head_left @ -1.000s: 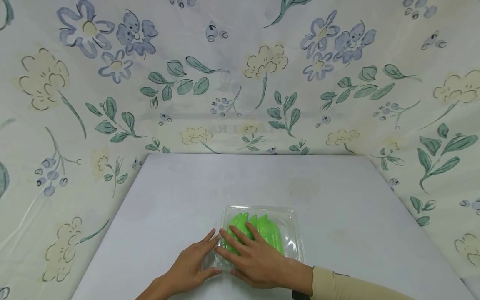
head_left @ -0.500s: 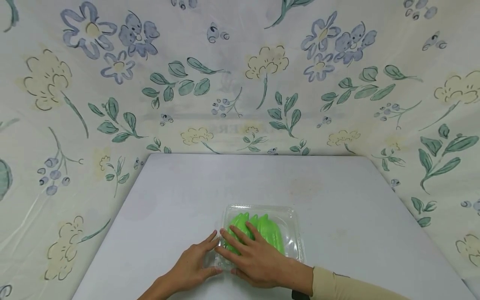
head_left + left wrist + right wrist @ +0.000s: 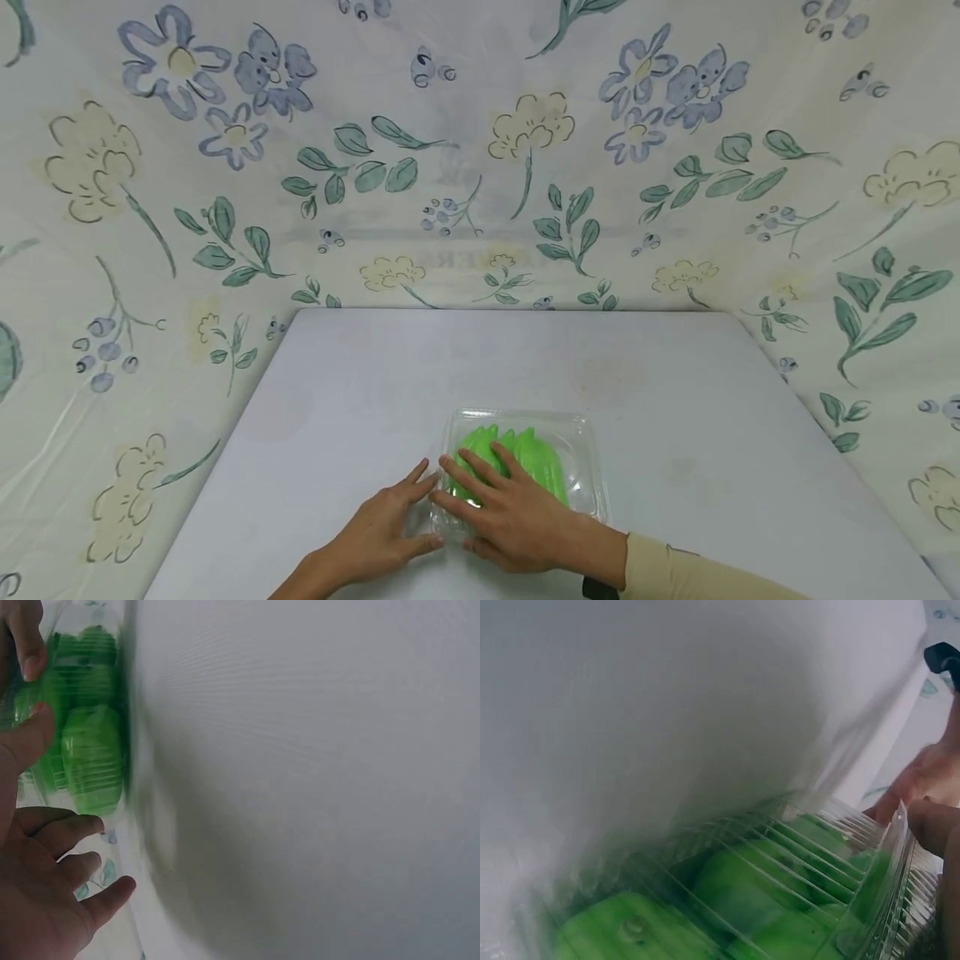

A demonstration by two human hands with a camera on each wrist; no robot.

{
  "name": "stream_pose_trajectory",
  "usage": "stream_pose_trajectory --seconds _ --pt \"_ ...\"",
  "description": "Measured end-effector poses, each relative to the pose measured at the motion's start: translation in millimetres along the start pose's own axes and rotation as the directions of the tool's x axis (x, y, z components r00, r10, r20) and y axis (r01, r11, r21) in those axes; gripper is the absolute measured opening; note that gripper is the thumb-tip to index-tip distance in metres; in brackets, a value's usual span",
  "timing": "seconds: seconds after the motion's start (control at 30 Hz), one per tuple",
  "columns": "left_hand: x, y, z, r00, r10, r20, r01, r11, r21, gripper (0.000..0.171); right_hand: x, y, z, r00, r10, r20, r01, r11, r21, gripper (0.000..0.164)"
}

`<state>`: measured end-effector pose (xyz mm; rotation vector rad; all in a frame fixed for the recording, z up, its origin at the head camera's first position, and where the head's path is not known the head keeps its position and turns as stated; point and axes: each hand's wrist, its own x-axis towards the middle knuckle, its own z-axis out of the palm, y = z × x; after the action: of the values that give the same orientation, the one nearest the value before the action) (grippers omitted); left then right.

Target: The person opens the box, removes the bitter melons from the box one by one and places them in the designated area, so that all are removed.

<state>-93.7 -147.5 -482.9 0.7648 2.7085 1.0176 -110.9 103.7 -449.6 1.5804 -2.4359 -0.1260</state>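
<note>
A clear plastic clamshell box (image 3: 583,479) lies near the table's front edge, its lid down. Inside are several bright green ribbed pieces (image 3: 538,462) with pointed tips, of a kind too covered to name. My right hand (image 3: 517,517) rests across the lid with its fingers spread towards the left edge. Beside the box's left side is my left hand (image 3: 378,529), fingertips right at the side and thumb by the front-left corner. In the left wrist view, its fingers (image 3: 90,904) are loosely bent near the box's end. The right wrist view shows the green pieces (image 3: 750,881) through the ridged wall.
A white table (image 3: 337,383) spreads behind and to both sides of the box. Floral sheeting (image 3: 450,192) hangs behind the table and along its sides. A black object (image 3: 600,588) shows under the right wrist, by the beige sleeve (image 3: 690,571).
</note>
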Motion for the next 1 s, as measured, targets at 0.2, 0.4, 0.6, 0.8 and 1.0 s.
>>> stream_pose_trajectory --seconds 0.2,0.4,0.6,0.8,1.0 --pt "-0.4 10.0 -21.3 0.998 0.002 0.059 -0.009 0.993 0.118 0.092 1 5 -2 1.0 0.003 0.013 -0.003 0.999 0.032 0.073" --pt "3.5 17.1 -51.5 0.998 0.003 0.062 -0.017 0.972 0.233 0.095 -3 9 -13 0.999 0.028 0.035 -0.03 0.997 0.064 0.074" --pt "18.6 24.0 -77.3 0.998 0.06 -0.021 -0.049 0.938 0.344 0.085 -17 17 -21 0.994 0.11 0.005 -0.11 0.989 0.103 0.076" --pt "41.8 44.8 -80.3 0.983 0.18 -0.047 -0.148 0.908 0.392 0.082 -44 25 -19 0.979 0.204 -0.031 -0.197 0.968 0.153 0.078" --pt "67.7 73.7 -64.3 0.948 0.297 0.117 -0.318 0.858 0.404 0.082 -73 28 -14 0.959 0.273 -0.078 -0.259 0.954 0.152 0.081"
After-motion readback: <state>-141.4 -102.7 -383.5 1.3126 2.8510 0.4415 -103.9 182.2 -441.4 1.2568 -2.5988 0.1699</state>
